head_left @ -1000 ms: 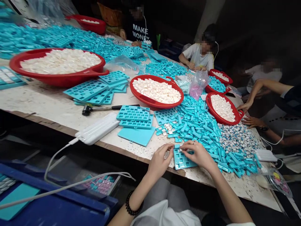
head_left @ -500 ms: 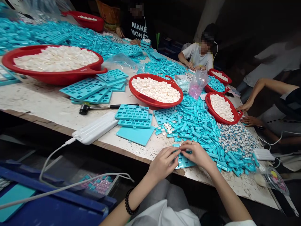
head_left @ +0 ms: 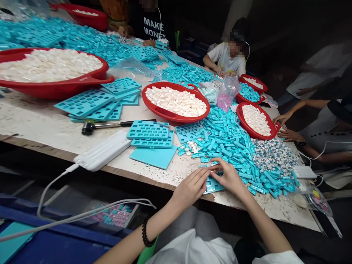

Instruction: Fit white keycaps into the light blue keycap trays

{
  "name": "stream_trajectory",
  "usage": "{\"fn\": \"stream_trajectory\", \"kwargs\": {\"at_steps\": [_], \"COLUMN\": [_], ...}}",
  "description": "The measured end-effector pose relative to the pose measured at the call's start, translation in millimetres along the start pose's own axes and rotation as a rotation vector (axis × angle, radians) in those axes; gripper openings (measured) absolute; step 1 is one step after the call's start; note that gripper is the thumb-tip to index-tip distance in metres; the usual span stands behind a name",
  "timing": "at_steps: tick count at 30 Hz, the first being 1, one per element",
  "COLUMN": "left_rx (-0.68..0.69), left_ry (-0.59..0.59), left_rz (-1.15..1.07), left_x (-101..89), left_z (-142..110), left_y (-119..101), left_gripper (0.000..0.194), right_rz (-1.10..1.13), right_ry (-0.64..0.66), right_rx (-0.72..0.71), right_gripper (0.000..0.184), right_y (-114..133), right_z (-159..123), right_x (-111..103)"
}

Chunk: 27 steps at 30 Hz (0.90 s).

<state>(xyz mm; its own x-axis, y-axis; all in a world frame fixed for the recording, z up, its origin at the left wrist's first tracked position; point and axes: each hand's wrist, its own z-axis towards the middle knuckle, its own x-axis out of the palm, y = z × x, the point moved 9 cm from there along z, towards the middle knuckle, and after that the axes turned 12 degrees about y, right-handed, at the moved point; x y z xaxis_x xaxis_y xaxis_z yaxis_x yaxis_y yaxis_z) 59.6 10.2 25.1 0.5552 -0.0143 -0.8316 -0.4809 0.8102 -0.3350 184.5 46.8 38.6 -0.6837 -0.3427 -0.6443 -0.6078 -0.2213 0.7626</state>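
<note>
And look at that turquoise! Teal plastic trays (head_left: 213, 185) sat at lower centre, while teal strips (head_left: 228, 135) swept across the middle and on toward the upper left of the frame. Bright red basins (head_left: 161, 110) broke it up, brimming with creamy white pieces (head_left: 176, 102). Over at the right, a heap of pieces (head_left: 275, 156) came speckled white and dark! The off-white tabletop (head_left: 49, 124) was blotched with brown stains, a pink patch showed through a clear bag (head_left: 224, 102), and a black shirt (head_left: 151, 27) carried white lettering at upper centre.
</note>
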Motion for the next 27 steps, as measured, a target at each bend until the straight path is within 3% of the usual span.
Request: {"fn": "stream_trajectory", "kwargs": {"at_steps": [5,16,20,27], "left_rx": [0.037,0.098,0.077,-0.021], "left_ry": [0.014,0.038,0.082,0.063], "left_rz": [0.051,0.061,-0.057,-0.335], "left_x": [0.4,4.2,2.5,-9.1], "left_z": [0,-2,-1,10], "left_y": [-5,-11,-3,11], "left_gripper": [0.063,0.067,0.061,0.046], "right_rz": [-0.003,0.047,0.096,0.087], "right_ry": [-0.008,-0.021,-0.061,-0.085], "right_rx": [0.024,0.029,0.023,-0.022], "right_gripper": [0.037,0.026,0.023,0.026], "right_y": [2,-4,-7,-11], "right_z": [0,-3,-5,-8], "right_x": [-2,2,2,1]}}
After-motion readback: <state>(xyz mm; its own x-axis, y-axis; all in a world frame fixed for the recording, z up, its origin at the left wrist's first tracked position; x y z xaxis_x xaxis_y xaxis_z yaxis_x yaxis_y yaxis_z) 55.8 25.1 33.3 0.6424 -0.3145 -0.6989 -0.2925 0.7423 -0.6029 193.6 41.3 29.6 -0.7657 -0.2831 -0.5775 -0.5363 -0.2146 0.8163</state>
